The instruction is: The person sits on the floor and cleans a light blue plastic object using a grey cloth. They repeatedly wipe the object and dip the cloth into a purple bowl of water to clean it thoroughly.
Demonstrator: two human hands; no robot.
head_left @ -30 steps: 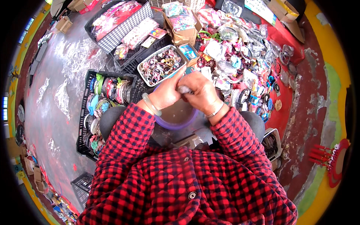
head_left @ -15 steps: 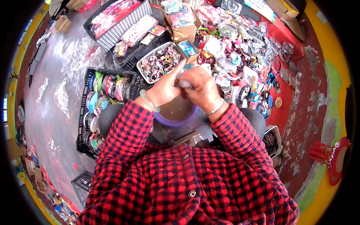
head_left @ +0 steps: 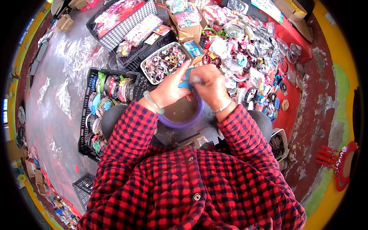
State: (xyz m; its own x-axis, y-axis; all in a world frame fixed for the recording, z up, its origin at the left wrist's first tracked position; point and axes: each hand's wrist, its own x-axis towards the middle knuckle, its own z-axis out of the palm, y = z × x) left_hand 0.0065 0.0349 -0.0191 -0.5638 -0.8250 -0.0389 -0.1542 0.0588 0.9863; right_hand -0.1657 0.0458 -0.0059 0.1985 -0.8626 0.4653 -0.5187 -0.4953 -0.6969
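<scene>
My left hand, with a pale bangle at its wrist, grips a flat blue piece between thumb and fingers; its kind is not clear. Against that piece my right hand is closed around a small greyish wad, blurred and partly hidden by the fingers. Both hands are above a purple-rimmed basin of murky brownish water, between my knees.
Left of my knee, a black crate holds rows of headbands. Ahead stands a white basket full of hair ties, beside a small carton. A heap of bagged hair accessories spreads to the right over red cloth.
My right hand has shifted slightly right and changed its angle, so more of the blue piece shows in my left hand. The left hand stays nearly where it was.
</scene>
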